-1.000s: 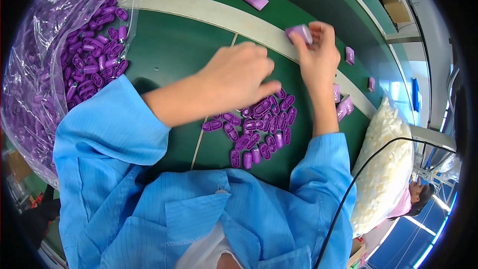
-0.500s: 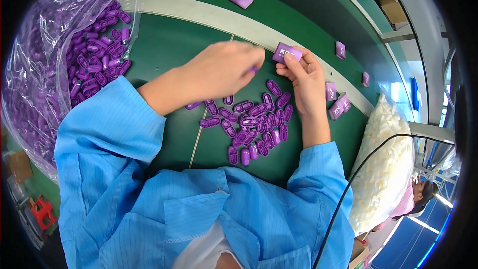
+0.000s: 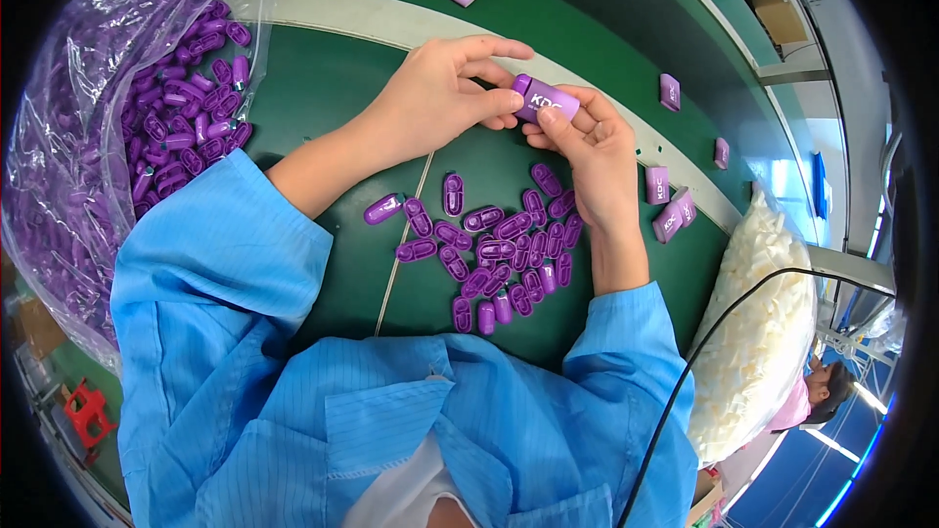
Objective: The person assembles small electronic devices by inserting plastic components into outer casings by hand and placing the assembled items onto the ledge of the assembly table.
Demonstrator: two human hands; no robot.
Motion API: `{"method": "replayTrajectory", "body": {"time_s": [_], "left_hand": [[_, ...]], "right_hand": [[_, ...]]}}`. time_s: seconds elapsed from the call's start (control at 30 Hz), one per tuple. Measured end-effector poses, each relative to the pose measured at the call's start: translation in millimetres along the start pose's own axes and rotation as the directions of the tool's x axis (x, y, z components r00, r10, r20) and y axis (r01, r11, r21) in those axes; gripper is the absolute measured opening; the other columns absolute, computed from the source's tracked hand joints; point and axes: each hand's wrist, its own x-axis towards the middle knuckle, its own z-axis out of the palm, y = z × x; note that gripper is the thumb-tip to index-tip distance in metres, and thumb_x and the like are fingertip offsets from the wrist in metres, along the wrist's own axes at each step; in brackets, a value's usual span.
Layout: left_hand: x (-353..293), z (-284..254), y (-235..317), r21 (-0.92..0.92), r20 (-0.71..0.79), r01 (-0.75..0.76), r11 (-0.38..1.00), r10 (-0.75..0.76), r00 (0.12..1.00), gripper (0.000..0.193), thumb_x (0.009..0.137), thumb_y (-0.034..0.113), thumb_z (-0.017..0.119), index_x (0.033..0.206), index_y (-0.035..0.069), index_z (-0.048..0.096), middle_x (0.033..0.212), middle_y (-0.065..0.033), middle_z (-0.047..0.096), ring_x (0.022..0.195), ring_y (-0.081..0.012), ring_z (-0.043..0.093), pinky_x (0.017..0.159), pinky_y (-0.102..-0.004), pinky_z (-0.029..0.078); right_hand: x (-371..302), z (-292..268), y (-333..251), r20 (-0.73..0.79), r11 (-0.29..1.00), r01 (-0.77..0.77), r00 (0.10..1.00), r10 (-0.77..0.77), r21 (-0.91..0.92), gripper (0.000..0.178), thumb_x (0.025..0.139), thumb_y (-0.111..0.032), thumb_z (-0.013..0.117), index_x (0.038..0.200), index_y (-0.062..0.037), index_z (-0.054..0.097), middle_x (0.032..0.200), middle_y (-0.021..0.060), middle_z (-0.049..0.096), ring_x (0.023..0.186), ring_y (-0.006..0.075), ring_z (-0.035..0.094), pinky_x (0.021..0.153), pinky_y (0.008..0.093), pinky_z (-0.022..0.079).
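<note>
We hold a purple case (image 3: 554, 96) above the worktop (image 3: 323, 88) — right hand (image 3: 595, 147) closed on it, thumb across its face. Left hand (image 3: 442, 90) meets its left end, index finger stretched out, others curled — whether it grips, we cannot tell. Small purple parts (image 3: 513, 226) lie loose on the green nearer us.

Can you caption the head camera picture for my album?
Left hand and right hand meet at a purple case near loose purple parts.
</note>
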Motion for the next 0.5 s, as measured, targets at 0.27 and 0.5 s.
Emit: {"method": "replayTrajectory", "body": {"time_s": [0.27, 0.5], "left_hand": [[0.3, -4.2, -2.2, 0.065, 0.006, 0.015, 0.998, -0.015, 1.000, 0.027, 0.082, 0.008, 0.065, 0.108, -0.002, 0.062, 0.089, -0.0089, 0.067, 0.079, -0.0111, 0.063, 0.070, -0.0226, 0.052], [-4.2, -4.7, 4.5, 0.170, -0.012, -0.064, 0.983, 0.067, 0.998, 0.025, 0.080, 0.006, 0.066, 0.104, -0.003, 0.064, 0.089, -0.0096, 0.067, 0.080, -0.0122, 0.064, 0.073, -0.0231, 0.052]], "right_hand": [[-4.2, 0.6, -2.7, 0.033, 0.995, 0.096, 0.995, -0.096, 0.009, 0.025, 0.081, 0.002, 0.062, 0.105, 0.0048, 0.053, 0.095, 0.0128, 0.064, 0.081, 0.0141, 0.062, 0.072, 0.0244, 0.053], [-6.6, 4.1, -7.5, 0.048, 0.994, 0.108, 0.993, -0.107, -0.021, 0.025, 0.081, 0.003, 0.062, 0.104, 0.0053, 0.053, 0.094, 0.0133, 0.064, 0.083, 0.0149, 0.063, 0.073, 0.0247, 0.053]]}}
